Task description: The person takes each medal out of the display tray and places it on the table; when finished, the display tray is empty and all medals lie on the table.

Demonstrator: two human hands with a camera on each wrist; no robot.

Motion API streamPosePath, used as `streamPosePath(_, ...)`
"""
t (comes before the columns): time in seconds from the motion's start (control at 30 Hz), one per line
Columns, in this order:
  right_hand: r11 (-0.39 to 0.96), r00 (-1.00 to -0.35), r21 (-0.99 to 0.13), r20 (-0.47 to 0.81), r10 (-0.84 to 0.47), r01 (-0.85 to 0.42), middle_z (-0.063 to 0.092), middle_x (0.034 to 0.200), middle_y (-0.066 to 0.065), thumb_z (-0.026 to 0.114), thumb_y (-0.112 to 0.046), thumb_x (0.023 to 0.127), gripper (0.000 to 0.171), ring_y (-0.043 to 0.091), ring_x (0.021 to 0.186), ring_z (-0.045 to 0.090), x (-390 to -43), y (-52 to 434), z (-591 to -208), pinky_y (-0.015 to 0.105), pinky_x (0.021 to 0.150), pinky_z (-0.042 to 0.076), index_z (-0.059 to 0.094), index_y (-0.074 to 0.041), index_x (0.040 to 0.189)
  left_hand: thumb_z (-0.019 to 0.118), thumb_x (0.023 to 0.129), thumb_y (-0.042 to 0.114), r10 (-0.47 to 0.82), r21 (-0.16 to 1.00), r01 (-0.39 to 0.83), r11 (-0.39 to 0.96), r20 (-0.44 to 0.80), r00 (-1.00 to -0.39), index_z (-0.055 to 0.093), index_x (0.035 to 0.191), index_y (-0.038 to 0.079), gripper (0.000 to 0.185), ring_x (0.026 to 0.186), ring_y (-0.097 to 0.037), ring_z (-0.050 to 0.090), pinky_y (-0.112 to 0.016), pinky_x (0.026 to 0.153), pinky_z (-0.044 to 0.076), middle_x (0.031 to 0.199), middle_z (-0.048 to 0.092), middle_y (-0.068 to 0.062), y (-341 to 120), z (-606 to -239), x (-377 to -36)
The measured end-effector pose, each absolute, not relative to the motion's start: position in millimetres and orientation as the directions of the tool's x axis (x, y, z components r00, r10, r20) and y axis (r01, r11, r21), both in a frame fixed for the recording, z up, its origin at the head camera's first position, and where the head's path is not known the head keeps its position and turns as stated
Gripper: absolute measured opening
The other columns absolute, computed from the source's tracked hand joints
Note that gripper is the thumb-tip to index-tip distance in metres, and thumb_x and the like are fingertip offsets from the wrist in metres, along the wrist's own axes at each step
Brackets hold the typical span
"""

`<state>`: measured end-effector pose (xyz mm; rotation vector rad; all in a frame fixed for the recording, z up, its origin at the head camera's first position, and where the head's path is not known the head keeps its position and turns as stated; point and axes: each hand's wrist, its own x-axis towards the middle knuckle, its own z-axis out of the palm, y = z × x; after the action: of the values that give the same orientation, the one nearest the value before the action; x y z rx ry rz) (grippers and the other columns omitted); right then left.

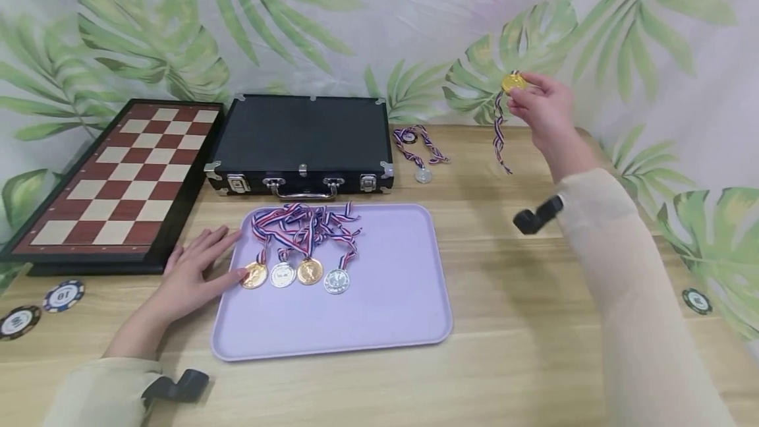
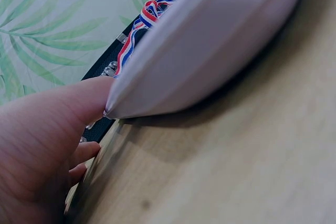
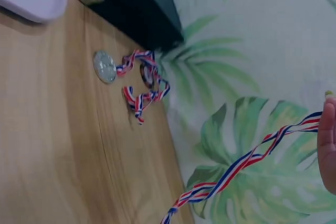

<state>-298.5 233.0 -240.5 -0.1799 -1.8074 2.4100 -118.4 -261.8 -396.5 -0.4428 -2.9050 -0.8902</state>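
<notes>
High at the right, my right hand (image 1: 542,105) pinches a gold medal (image 1: 513,82) between thumb and fingers. Its red, white and blue ribbon (image 3: 236,169) hangs down in a twist. My left hand (image 1: 198,272) lies at the left side of the lilac tray (image 1: 391,308), fingers spread on the table. The left thumb (image 2: 79,100) reaches over the tray rim, its tip by a gold medal (image 1: 255,276). Beside that medal lie a silver medal (image 1: 282,275), another gold medal (image 1: 309,271) and a second silver medal (image 1: 337,281), their ribbons tangled behind them.
Behind the tray stands a black case (image 1: 302,137), with a chessboard (image 1: 127,176) to its left. Right of the case, a silver medal (image 1: 423,176) lies with its ribbon around a poker chip (image 1: 409,138). More chips lie at the left (image 1: 64,296) and right edges. Leaf-patterned cloth hangs behind.
</notes>
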Motion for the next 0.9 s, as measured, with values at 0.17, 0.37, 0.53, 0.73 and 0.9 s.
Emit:
streamPosePath(0.17, -0.156, -0.982, -0.988, -0.016, 0.191, -0.014, 0.055, 0.077, 0.007, 0.058, 0.007, 0.078, 0.046, 0.015, 0.059, 0.056, -328.9, 214.3, -256.2, 0.020, 0.060, 0.048, 0.046, -0.002, 0.121, 0.062, 0.078, 0.034, 0.250, 0.540, 0.298, 0.787, 0.163, -0.954, 0.037, 0.132, 0.014, 0.063, 0.124, -0.040, 0.012, -0.055, 0.093, -0.009, 0.133, 0.028, -0.023, -261.0, -399.6, -117.3)
streamPosePath(0.37, -0.149, -0.999, -0.988, -0.033, 0.028, 0.029, 0.054, 0.087, 0.013, 0.053, 0.010, 0.079, 0.045, 0.016, 0.063, 0.055, -328.7, 184.8, -281.3, 0.022, 0.062, 0.048, 0.043, 0.000, 0.122, 0.062, 0.077, 0.034, 0.246, 0.526, 0.304, 0.794, 0.179, -0.953, 0.038, 0.131, 0.015, 0.062, 0.123, -0.040, 0.014, -0.055, 0.094, -0.008, 0.133, 0.029, -0.022, -262.0, -399.4, -117.1)
streamPosePath(0.53, -0.077, -0.991, -0.991, -0.104, -0.081, 0.110, 0.053, 0.092, 0.013, 0.052, 0.009, 0.080, 0.044, 0.017, 0.067, 0.055, -314.9, 183.1, -314.1, 0.023, 0.065, 0.048, 0.041, 0.003, 0.123, 0.063, 0.077, 0.034, 0.245, 0.517, 0.307, 0.799, 0.186, -0.951, 0.039, 0.131, 0.016, 0.062, 0.123, -0.040, 0.015, -0.055, 0.093, -0.008, 0.133, 0.029, -0.021, -263.1, -399.3, -119.0)
streamPosePath(0.73, 0.052, -0.972, -0.981, -0.193, -0.131, 0.188, 0.056, 0.085, 0.013, 0.050, 0.007, 0.082, 0.045, 0.014, 0.063, 0.056, -304.1, 194.2, -353.5, 0.024, 0.064, 0.048, 0.037, 0.007, 0.125, 0.063, 0.076, 0.034, 0.247, 0.515, 0.308, 0.800, 0.186, -0.951, 0.039, 0.131, 0.016, 0.062, 0.123, -0.040, 0.015, -0.056, 0.093, -0.007, 0.133, 0.030, -0.022, -263.3, -399.9, -118.7)
streamPosePath(0.9, 0.057, -0.968, -0.972, -0.231, -0.098, 0.226, 0.054, 0.087, 0.015, 0.051, 0.008, 0.081, 0.046, 0.012, 0.057, 0.055, -304.0, 198.0, -371.4, 0.020, 0.057, 0.047, 0.036, 0.009, 0.125, 0.063, 0.076, 0.034, 0.244, 0.515, 0.306, 0.801, 0.185, -0.952, 0.040, 0.130, 0.014, 0.062, 0.123, -0.040, 0.015, -0.056, 0.093, -0.007, 0.133, 0.030, -0.022, -262.2, -399.7, -118.3)
